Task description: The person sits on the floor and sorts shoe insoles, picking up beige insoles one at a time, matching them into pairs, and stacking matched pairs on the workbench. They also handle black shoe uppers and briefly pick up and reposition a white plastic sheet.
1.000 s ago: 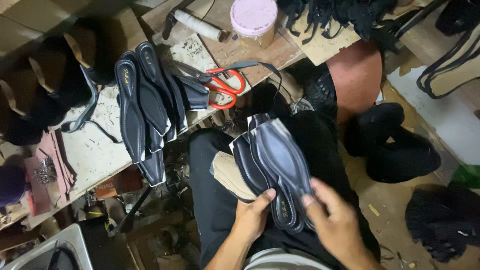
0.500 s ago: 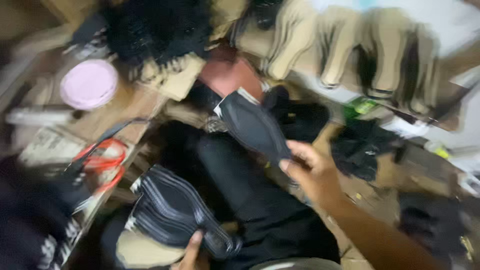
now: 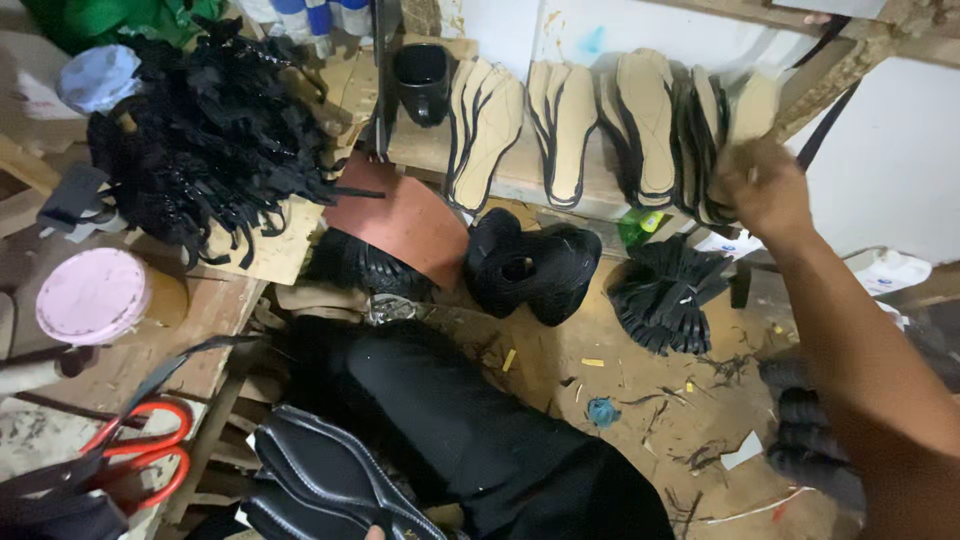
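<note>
Head view: the right hand (image 3: 762, 185) is up at the shelf (image 3: 520, 170) against the wall, reaching into the row of soles (image 3: 700, 130) that stand on edge there. It's blurred with motion, so I can't tell whether the fingers are closed on a sole or just pressing against the stack. The tan-faced sole (image 3: 752, 108) right at the knuckles looks like the one it meets.

Down at the bottom edge, the left hand (image 3: 375, 534) shows only a fingertip, touching the stack of black insoles (image 3: 330, 480) resting across the lap. Whether that grip is closed around them is out of frame.

How do these pieces handle? They look thin, light and flexible, with a stitched or bound rim, so they should bend easily and slide over one another. I'd judge a pinch across the narrow waist, or a hold at the heel end, steadier than gripping the floppy toe.

To the left, the counter (image 3: 215, 305) carries red-handled scissors (image 3: 140, 450), a pink round lid (image 3: 93, 295) and a big heap of black straps (image 3: 215, 140). A black cup (image 3: 422, 80) sits at the left end of the shelf. On the floor (image 3: 640, 390) lie black shoe uppers (image 3: 530, 265), a bundle of strap pieces (image 3: 670, 290) and scattered offcuts.
</note>
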